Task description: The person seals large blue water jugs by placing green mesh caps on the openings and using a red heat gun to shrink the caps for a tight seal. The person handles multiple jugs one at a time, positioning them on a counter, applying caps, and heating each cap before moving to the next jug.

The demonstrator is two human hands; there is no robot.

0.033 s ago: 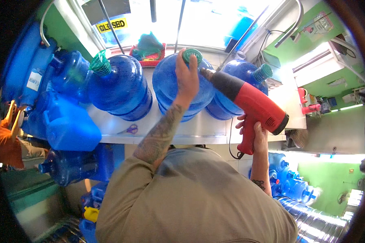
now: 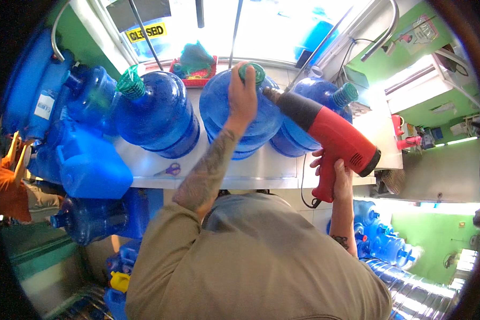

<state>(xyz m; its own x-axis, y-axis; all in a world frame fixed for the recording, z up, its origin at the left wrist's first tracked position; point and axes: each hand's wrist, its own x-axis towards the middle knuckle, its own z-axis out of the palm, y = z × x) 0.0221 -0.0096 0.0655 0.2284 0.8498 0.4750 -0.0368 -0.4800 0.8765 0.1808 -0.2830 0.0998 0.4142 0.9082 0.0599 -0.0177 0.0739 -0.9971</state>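
Left hand [image 2: 244, 96] in a closed grip over the green cap [image 2: 252, 71] of the middle jug [image 2: 234, 114], fingers wrapped on the neck. Right hand [image 2: 333, 173] clenched round the handle of a red heat gun [image 2: 328, 133]; black nozzle points at the cap, just beside the left hand. Middle jug stands on the steel worktop [image 2: 261, 173], between two more blue jugs, each with a green netted cap: left jug [image 2: 154, 114], right jug [image 2: 314, 120]. Yellow rectangular sign [image 2: 146, 32] with black letters sits on the window above. Red basket [image 2: 194, 72] with green netting at the sill. White label [image 2: 44, 105] on a blue container far left. Purple scissors [image 2: 170, 169] on the worktop edge. Left forearm tattooed, stretched straight forward; right arm bent, raised beside the body.
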